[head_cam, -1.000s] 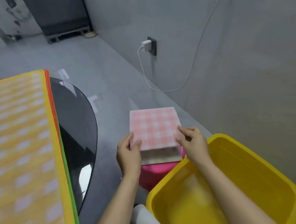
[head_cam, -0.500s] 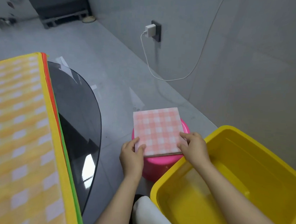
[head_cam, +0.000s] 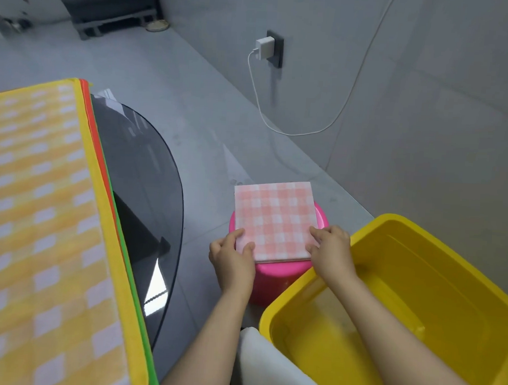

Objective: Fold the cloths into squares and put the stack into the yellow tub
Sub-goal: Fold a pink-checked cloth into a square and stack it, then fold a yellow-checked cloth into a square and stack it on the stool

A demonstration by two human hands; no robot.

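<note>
Both my left hand [head_cam: 234, 260] and right hand [head_cam: 333, 249] grip the folded cloth stack [head_cam: 275, 220] atop the pink stool [head_cam: 275, 277], beside the yellow tub [head_cam: 437, 261].

No readable text or labels anywhere.

We see the folded stack [head_cam: 275, 220] lying on the stool [head_cam: 277, 277], with the tub [head_cam: 412, 292] just right of it. The worktop [head_cam: 141, 186] stands to the left, carrying spread cloths [head_cam: 40, 210]. A charger [head_cam: 264, 48] sits behind on the wall.
</note>
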